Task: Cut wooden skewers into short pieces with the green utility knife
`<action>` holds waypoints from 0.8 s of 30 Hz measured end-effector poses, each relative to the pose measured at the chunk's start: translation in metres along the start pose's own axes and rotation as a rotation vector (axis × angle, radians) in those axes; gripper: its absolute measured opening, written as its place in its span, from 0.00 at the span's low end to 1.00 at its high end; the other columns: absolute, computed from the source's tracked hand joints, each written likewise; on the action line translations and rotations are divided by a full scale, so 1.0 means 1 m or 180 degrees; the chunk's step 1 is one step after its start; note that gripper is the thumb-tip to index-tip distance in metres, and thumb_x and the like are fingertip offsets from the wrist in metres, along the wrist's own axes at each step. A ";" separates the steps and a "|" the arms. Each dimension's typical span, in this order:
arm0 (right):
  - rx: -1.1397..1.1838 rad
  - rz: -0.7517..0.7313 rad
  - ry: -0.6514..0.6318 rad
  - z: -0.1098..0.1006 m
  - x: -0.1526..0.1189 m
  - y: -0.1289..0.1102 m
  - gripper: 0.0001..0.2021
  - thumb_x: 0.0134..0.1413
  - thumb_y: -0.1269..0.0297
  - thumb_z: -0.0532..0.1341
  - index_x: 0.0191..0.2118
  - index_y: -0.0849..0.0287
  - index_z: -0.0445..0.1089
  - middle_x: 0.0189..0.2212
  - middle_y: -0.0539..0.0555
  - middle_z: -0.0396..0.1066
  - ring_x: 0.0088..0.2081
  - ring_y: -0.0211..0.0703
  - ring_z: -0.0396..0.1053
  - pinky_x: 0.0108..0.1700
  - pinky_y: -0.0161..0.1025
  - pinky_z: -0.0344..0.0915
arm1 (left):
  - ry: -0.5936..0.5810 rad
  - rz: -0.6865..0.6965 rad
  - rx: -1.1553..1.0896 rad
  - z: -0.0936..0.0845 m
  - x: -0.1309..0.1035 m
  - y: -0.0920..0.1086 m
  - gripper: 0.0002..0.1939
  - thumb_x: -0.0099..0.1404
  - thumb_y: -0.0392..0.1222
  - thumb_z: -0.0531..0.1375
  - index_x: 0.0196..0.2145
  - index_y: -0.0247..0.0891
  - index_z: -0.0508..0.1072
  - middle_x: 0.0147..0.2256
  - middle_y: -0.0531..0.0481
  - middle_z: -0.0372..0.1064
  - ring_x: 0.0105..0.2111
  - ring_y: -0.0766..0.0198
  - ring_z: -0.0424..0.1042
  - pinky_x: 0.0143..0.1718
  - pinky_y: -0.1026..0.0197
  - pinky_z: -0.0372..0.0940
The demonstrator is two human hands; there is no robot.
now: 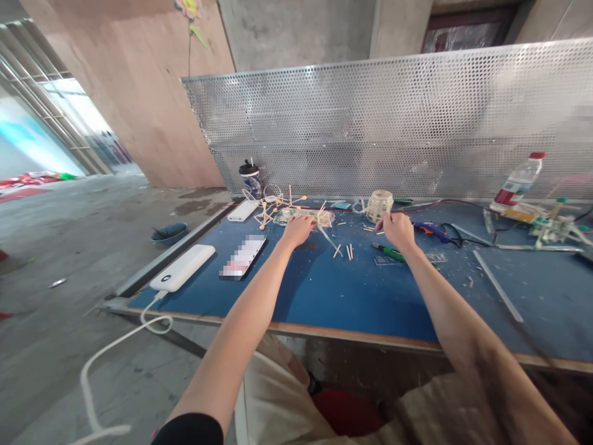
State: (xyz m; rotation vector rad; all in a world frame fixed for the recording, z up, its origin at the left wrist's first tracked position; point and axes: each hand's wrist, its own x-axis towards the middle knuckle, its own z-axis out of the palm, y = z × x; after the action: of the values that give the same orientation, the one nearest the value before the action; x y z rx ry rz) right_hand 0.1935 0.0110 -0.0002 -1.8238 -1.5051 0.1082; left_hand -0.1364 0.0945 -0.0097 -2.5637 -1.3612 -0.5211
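My left hand (300, 228) reaches over the back of the blue table, its fingers curled onto a clear plastic packet of wooden sticks (327, 217). Some sticks poke up beside its fingertips. My right hand (397, 231) is closed in a pinch just in front of a pale see-through jar (380, 206); anything between those fingers is too small to make out. Partly under the right wrist lies a green utility knife (390, 252). Between the hands, several short wooden sticks (350, 252) lie loose, near a thin clear strip (331, 240).
A stick model with orange joints (265, 216) stands at the back left, near a lidded cup (251, 178). A phone (244, 256) and white power bank (183, 267) lie left. Rightward are a blue glue gun (432, 231), glue stick (498, 285) and bottle (517, 183). Perforated metal panel (352, 130) stands behind.
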 end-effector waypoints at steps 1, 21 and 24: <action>-0.0005 -0.0005 -0.0014 0.000 0.000 0.000 0.17 0.67 0.53 0.61 0.54 0.57 0.70 0.53 0.57 0.71 0.49 0.46 0.72 0.51 0.50 0.73 | 0.0084 0.0047 -0.0053 -0.001 0.001 0.001 0.19 0.72 0.49 0.60 0.56 0.37 0.71 0.55 0.42 0.69 0.52 0.56 0.72 0.53 0.46 0.71; 0.0267 -0.1276 -0.1490 0.013 -0.014 -0.010 0.17 0.66 0.54 0.61 0.54 0.58 0.70 0.52 0.57 0.72 0.47 0.45 0.73 0.49 0.49 0.74 | 0.1087 -0.0971 -0.0529 -0.038 0.001 0.018 0.19 0.72 0.49 0.60 0.55 0.38 0.71 0.53 0.43 0.70 0.49 0.58 0.73 0.51 0.49 0.73; 0.0392 -0.1491 -0.1544 0.018 -0.022 -0.020 0.16 0.67 0.53 0.61 0.53 0.58 0.71 0.51 0.56 0.72 0.46 0.44 0.73 0.48 0.47 0.74 | 0.1124 -0.1134 -0.0500 -0.048 -0.001 0.017 0.19 0.72 0.49 0.60 0.56 0.37 0.70 0.53 0.43 0.70 0.50 0.57 0.73 0.51 0.48 0.72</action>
State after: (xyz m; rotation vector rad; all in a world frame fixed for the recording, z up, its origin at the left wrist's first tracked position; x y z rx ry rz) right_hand 0.1621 0.0015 -0.0098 -1.3587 -2.1728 0.4270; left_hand -0.1330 0.0681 0.0337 -2.1947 -1.6970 -1.1204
